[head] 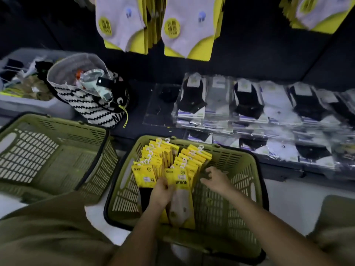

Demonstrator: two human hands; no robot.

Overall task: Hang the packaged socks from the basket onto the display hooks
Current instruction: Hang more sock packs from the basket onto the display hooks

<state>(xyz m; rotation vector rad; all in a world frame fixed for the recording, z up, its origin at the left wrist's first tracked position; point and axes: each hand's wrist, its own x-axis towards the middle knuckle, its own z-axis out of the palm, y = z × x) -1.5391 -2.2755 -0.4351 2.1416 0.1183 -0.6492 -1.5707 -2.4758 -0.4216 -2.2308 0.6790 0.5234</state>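
The hung socks [184, 25] are cut off at the top edge, and the print on the packs [153, 162] is too blurred to read. In the basket [242, 166] the packs stand in two rows, and the left hand [161, 191] grips the front pack [181, 191] of the right row. The right hand [216, 179], fingers bent, is just beside that row, too blurred to tell whether it holds anything.

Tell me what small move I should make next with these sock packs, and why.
Probably lift the front sock pack straight up out of the green basket. Your left hand grips it, it stands nearest you with nothing in front, and your right hand sits at the right row of packs. Hung packs wait above.
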